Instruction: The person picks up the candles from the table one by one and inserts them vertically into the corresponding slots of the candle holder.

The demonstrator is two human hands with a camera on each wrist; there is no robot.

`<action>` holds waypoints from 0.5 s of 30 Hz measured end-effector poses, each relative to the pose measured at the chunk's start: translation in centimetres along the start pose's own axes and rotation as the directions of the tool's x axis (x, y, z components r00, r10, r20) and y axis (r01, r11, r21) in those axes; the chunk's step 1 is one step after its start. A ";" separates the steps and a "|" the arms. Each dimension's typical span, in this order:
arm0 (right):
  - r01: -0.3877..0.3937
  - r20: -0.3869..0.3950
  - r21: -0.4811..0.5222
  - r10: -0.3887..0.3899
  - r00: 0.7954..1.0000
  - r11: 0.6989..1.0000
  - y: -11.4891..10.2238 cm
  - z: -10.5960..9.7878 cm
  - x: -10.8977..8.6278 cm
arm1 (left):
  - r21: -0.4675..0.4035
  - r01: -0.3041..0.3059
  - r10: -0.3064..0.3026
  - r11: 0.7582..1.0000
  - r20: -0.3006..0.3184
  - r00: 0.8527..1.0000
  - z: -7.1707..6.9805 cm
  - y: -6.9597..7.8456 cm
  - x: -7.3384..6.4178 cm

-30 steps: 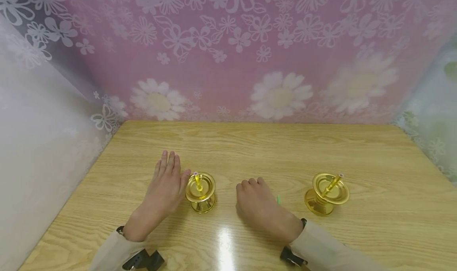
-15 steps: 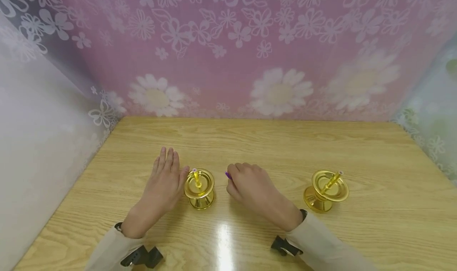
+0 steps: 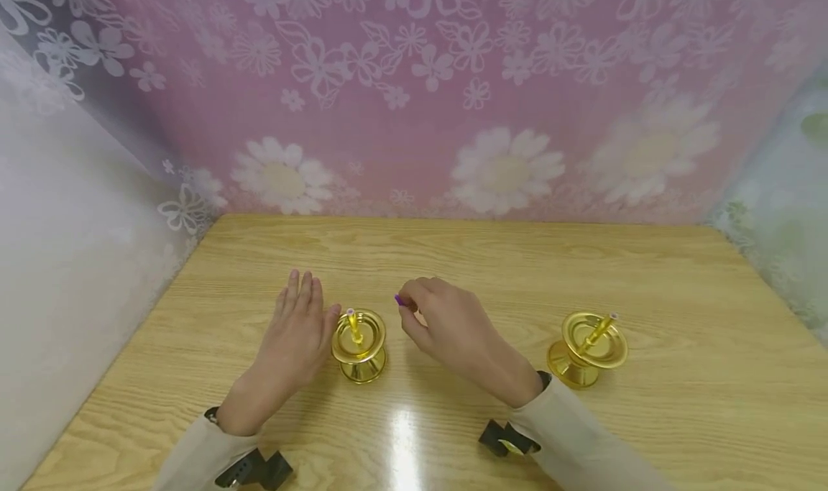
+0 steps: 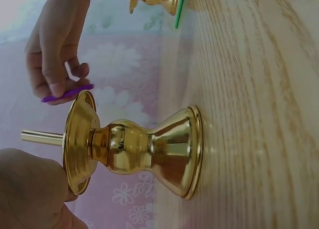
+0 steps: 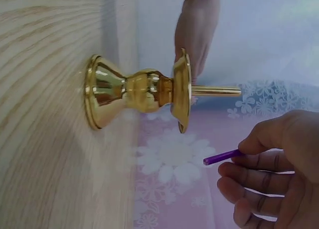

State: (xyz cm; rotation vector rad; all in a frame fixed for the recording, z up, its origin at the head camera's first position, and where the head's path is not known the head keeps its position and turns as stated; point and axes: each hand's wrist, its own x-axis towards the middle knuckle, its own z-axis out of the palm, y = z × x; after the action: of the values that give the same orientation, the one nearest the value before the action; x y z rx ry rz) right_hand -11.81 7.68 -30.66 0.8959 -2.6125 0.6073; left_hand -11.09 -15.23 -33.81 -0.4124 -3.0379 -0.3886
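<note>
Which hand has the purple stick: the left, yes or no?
No: the right wrist view shows the right hand pinching the purple stick.

Setting was booth-like, room type unclear: wood-grain table [image 3: 491, 261] stood hemmed on three sides by pastel, flower-printed walls [image 3: 394, 142].

Gold dish-topped stands [image 3: 359, 343] [image 3: 586, 347], a slim purple stick [image 5: 223, 157] and a thin green stick [image 4: 180, 12] brighten a yellow-brown wood-grain tabletop [image 3: 414, 250] and pink backdrop [image 3: 388, 131] patterned with white flowers [image 3: 507, 171].
</note>
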 end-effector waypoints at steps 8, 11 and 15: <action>0.053 -0.064 0.227 -0.039 0.997 0.972 -0.8 -0.4 1.6 | 0.002 0.002 -0.002 1.000 0.007 1.000 0.1 0.1 -0.1; 0.087 -0.084 0.271 -0.066 0.994 0.959 -1.1 -0.5 2.1 | 0.003 0.001 -0.001 1.000 0.003 1.000 0.1 0.2 -0.1; 0.103 -0.101 0.292 -0.077 0.992 0.951 -1.5 -0.7 2.4 | 0.008 -0.002 0.001 1.000 0.002 1.000 0.0 0.2 0.0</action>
State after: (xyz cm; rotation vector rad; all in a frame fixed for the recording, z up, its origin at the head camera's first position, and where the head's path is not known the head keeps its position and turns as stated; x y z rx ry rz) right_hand -12.53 5.71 -28.60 1.0428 -2.4244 1.0095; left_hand -11.00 -15.04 -33.79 -0.4150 -3.0404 -0.3761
